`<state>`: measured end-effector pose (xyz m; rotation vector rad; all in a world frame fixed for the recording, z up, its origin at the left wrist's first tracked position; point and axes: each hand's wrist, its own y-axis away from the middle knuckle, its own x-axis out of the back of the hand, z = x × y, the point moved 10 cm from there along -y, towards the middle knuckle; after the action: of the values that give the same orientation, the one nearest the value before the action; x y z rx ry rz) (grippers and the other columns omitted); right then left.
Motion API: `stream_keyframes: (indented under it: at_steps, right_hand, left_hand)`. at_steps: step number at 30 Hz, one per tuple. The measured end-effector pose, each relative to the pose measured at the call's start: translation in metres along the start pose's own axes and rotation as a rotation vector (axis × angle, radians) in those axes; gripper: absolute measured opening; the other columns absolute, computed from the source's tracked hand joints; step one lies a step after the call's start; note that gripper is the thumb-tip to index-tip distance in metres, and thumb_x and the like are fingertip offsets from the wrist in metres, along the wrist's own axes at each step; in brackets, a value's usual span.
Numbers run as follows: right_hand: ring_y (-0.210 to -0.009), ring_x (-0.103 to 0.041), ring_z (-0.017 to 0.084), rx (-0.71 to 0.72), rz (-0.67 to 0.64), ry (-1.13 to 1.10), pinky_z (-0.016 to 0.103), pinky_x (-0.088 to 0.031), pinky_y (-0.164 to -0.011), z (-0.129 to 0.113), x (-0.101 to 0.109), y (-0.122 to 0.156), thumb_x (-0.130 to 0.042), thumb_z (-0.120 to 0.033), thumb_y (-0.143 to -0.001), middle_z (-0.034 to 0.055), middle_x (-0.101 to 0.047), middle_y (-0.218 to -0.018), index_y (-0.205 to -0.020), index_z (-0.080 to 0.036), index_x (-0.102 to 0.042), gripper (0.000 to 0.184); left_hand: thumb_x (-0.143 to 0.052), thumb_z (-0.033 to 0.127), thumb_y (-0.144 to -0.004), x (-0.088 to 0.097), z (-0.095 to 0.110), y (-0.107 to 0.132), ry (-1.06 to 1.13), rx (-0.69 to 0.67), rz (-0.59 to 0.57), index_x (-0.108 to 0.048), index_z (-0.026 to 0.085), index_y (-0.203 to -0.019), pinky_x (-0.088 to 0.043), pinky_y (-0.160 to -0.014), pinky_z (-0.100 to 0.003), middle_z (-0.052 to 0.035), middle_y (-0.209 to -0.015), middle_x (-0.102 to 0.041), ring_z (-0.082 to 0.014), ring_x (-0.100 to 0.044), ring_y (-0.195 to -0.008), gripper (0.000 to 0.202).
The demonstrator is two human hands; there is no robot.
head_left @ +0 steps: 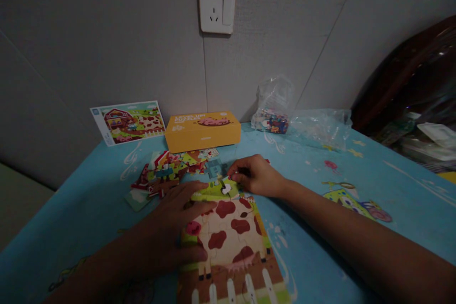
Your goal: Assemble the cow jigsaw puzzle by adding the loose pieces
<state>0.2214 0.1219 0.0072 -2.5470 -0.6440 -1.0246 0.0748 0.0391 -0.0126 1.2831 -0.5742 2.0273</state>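
Note:
In front of me lies a partly joined jigsaw puzzle (235, 242) showing a brown-spotted cow above a white fence. My left hand (185, 223) rests along its left side, fingers spread over the cow's head. At the puzzle's top edge, my right hand (254, 175) pinches a green puzzle piece (228, 187) with a white animal on it between thumb and forefinger. Part of that piece is covered by the fingertips. Loose puzzle pieces (166, 171) are heaped just beyond my left hand, some overlapping.
Behind the pieces stands a yellow puzzle box (203, 135). A farm picture card (131, 123) leans on the wall at left. Clear plastic bags (317, 126) lie at the back right, one holding more pieces (272, 121). The blue patterned tablecloth (302, 166) covers the table.

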Motion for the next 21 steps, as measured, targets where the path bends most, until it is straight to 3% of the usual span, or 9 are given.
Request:
stream_keyframes:
  at_steps: [3, 8, 16, 21]
  right_hand:
    - [-0.052, -0.051, 0.010, 0.019, -0.017, 0.002, 0.021, -0.037, -0.053, -0.008, -0.005, 0.003, -0.062, -0.014, -0.080, -0.0008, -0.064, -0.061, -0.085, -0.015, -0.074, 0.013]
    - [-0.050, -0.051, 0.009, 0.068, -0.093, 0.031, 0.020, -0.036, -0.052, -0.019, -0.013, 0.008, -0.063, -0.020, -0.082, -0.0014, -0.062, -0.058, -0.084, -0.015, -0.072, 0.011]
    - [-0.054, -0.050, 0.010, 0.131, -0.041, 0.149, 0.022, -0.033, -0.054, -0.024, -0.006, 0.008, -0.064, -0.022, -0.077, -0.0002, -0.062, -0.063, -0.075, -0.016, -0.068, 0.007]
    - [-0.049, -0.052, 0.011, 0.015, -0.047, 0.046, 0.022, -0.035, -0.050, -0.016, -0.005, 0.007, -0.063, -0.022, -0.077, -0.0001, -0.061, -0.057, -0.070, -0.016, -0.063, 0.010]
  left_hand:
    - [-0.076, 0.034, -0.075, 0.007, 0.004, -0.003, 0.015, -0.018, 0.056, -0.051, 0.032, -0.135, -0.038, -0.110, -0.050, -0.0083, -0.145, -0.040, -0.0329, -0.039, -0.132, 0.065]
    - [-0.078, 0.032, -0.073, 0.009, -0.001, -0.003, -0.024, 0.007, 0.101, -0.054, 0.033, -0.132, -0.039, -0.107, -0.052, -0.0080, -0.143, -0.040, -0.0341, -0.037, -0.131, 0.064]
    - [-0.077, 0.035, -0.072, 0.010, -0.005, -0.002, -0.065, 0.063, 0.091, -0.054, 0.035, -0.133, -0.037, -0.107, -0.055, -0.0071, -0.139, -0.043, -0.0349, -0.036, -0.129, 0.064]
    - [-0.079, 0.036, -0.071, 0.014, -0.007, -0.001, -0.074, 0.086, 0.118, -0.056, 0.037, -0.132, -0.038, -0.105, -0.055, -0.0068, -0.138, -0.040, -0.0360, -0.037, -0.127, 0.065]
